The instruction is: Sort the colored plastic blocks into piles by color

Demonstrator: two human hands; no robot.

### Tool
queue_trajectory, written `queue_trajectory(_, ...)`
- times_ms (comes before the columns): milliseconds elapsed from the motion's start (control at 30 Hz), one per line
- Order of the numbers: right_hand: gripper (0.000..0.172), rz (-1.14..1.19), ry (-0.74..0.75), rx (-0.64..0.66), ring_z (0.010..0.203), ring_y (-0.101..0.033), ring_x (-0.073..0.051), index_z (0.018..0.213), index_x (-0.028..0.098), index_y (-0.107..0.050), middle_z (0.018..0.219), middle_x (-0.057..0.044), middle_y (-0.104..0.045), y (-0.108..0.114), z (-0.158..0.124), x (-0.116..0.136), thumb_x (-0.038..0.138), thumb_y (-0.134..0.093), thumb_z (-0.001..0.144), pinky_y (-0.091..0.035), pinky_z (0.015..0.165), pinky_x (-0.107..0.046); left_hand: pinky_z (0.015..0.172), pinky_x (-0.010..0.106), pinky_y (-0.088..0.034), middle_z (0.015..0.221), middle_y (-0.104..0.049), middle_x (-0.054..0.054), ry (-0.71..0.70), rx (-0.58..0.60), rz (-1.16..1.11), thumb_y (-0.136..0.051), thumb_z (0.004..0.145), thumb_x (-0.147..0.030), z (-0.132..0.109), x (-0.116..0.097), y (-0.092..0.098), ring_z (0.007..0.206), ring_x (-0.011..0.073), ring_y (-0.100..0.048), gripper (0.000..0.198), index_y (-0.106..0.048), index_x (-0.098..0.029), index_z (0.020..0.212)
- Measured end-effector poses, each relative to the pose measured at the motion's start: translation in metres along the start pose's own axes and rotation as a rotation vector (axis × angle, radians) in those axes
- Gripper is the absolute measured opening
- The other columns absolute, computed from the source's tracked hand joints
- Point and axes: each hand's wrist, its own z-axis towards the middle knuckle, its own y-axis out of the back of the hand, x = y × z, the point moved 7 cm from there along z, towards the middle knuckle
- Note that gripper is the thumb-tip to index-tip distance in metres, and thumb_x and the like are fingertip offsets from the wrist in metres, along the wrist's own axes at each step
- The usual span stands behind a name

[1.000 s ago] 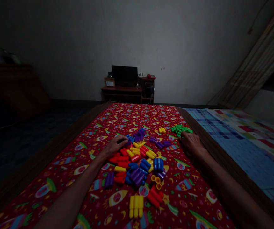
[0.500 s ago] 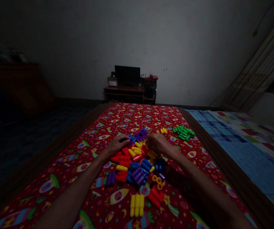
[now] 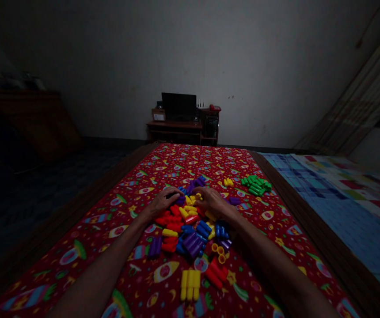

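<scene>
A heap of plastic tube-shaped building blocks lies between my hands. My left hand (image 3: 164, 201) rests at the heap's far left side, thumb and fingers apart, beside a purple block (image 3: 180, 200) and several red blocks (image 3: 170, 217). My right hand (image 3: 212, 201) reaches over the far right part, its fingers closed at a small yellow block (image 3: 198, 196); its fingertips are partly hidden. Nearer to me are a large purple block (image 3: 192, 244), blue blocks (image 3: 203, 229) and a yellow block with open ends (image 3: 218, 252). Farther off sit more purple blocks (image 3: 197, 182).
Green blocks (image 3: 256, 185) are grouped at the right, with small yellow blocks (image 3: 228, 182) and a purple block (image 3: 234, 201) nearby. A yellow block (image 3: 190, 285) and a red one (image 3: 215, 273) lie close to me on the red patterned cloth (image 3: 163, 165). A desk with a monitor (image 3: 179, 106) stands beyond.
My right hand has moved left, over the yellow blocks, uncovering a purple block at its right. My left hand stays nearly in place. The view has shifted slightly.
</scene>
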Motion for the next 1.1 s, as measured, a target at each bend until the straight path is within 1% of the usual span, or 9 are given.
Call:
queue_trajectory(100,0.04,0.07,-0.012,-0.006,0.084,-0.062,-0.017,0.115,0.02,-0.063,0.091,-0.004,-0.069,0.008,0.005,-0.007,0.018,-0.065,0.075,-0.045,0.072,-0.026,0.09,0.036,-0.048,0.094,-0.069,0.008,0.002,0.001,0.01,-0.048,0.084,-0.05,-0.001,-0.002,0.0,0.095,0.0244,-0.063,0.039,-0.07,-0.019,0.09)
queue_trajectory(233,0.029,0.256,-0.097,-0.054,0.074,-0.063,-0.015,0.101,0.015,-0.068,0.083,-0.003,-0.071,0.034,0.011,-0.03,0.015,-0.064,0.072,-0.046,0.066,-0.023,0.091,0.035,-0.047,0.095,-0.069,0.008,0.012,-0.011,0.008,-0.048,0.084,-0.051,-0.001,-0.003,0.001,0.095,0.0237,-0.063,0.038,-0.069,-0.019,0.089)
queue_trajectory(367,0.015,0.35,-0.187,-0.188,0.075,-0.066,-0.016,0.085,0.012,-0.07,0.082,-0.005,-0.073,0.061,0.01,-0.059,0.015,-0.062,0.072,-0.048,0.068,-0.024,0.091,0.037,-0.047,0.095,-0.069,0.008,0.015,-0.012,-0.006,-0.048,0.083,-0.054,-0.001,-0.003,0.001,0.094,0.0244,-0.063,0.04,-0.069,-0.02,0.087)
queue_trajectory(500,0.021,0.014,-0.333,-0.381,0.084,-0.066,-0.019,0.091,0.015,-0.072,0.09,-0.008,-0.073,0.076,-0.007,-0.083,0.016,-0.055,0.078,-0.047,0.073,-0.026,0.091,0.037,-0.047,0.094,-0.069,0.008,0.009,-0.009,-0.004,-0.048,0.083,-0.056,0.0,-0.004,0.001,0.093,0.024,-0.063,0.042,-0.07,-0.02,0.086)
queue_trajectory(633,0.027,-0.292,-0.459,-0.385,0.089,-0.065,-0.021,0.095,0.015,-0.072,0.093,-0.012,-0.072,0.078,-0.02,-0.093,0.019,-0.048,0.084,-0.044,0.073,-0.027,0.091,0.037,-0.047,0.098,-0.069,0.009,0.008,0.006,0.002,-0.048,0.083,-0.054,0.0,-0.003,0.0,0.094,0.024,-0.063,0.041,-0.07,-0.019,0.086)
queue_trajectory(700,0.028,-0.321,-0.433,-0.409,0.091,-0.064,-0.021,0.097,0.014,-0.072,0.096,-0.013,-0.071,0.083,-0.02,-0.085,0.02,-0.047,0.085,-0.043,0.074,-0.027,0.092,0.037,-0.047,0.099,-0.069,0.009,0.001,0.01,0.004,-0.047,0.084,-0.052,0.0,-0.003,0.0,0.095,0.0245,-0.062,0.04,-0.07,-0.019,0.087)
queue_trajectory(800,0.026,-0.204,-0.274,-0.399,0.085,-0.063,-0.018,0.096,0.014,-0.072,0.093,-0.01,-0.072,0.081,-0.011,-0.054,0.021,-0.048,0.087,-0.042,0.073,-0.025,0.093,0.038,-0.046,0.099,-0.068,0.009,-0.007,0.008,0.008,-0.047,0.085,-0.049,0.0,-0.002,0.0,0.095,0.0246,-0.062,0.038,-0.07,-0.018,0.089)
queue_trajectory(967,0.027,0.034,0.083,-0.038,0.068,-0.061,-0.014,0.093,0.015,-0.071,0.077,-0.004,-0.069,0.021,-0.002,0.025,0.03,-0.049,0.091,-0.037,0.061,-0.021,0.091,0.036,-0.047,0.096,-0.069,0.008,-0.002,0.001,0.008,-0.047,0.084,-0.049,0.0,-0.004,0.0,0.095,0.0238,-0.062,0.038,-0.07,-0.019,0.088)
queue_trajectory(1100,0.029,-0.028,0.081,0.013,0.073,-0.061,-0.016,0.108,0.016,-0.066,0.082,-0.006,-0.069,-0.013,-0.004,0.041,0.033,-0.054,0.089,-0.036,0.062,-0.023,0.092,0.036,-0.047,0.099,-0.069,0.007,-0.001,0.01,0.009,-0.048,0.082,-0.052,0.0,-0.005,0.0,0.096,0.024,-0.062,0.039,-0.07,-0.02,0.087)
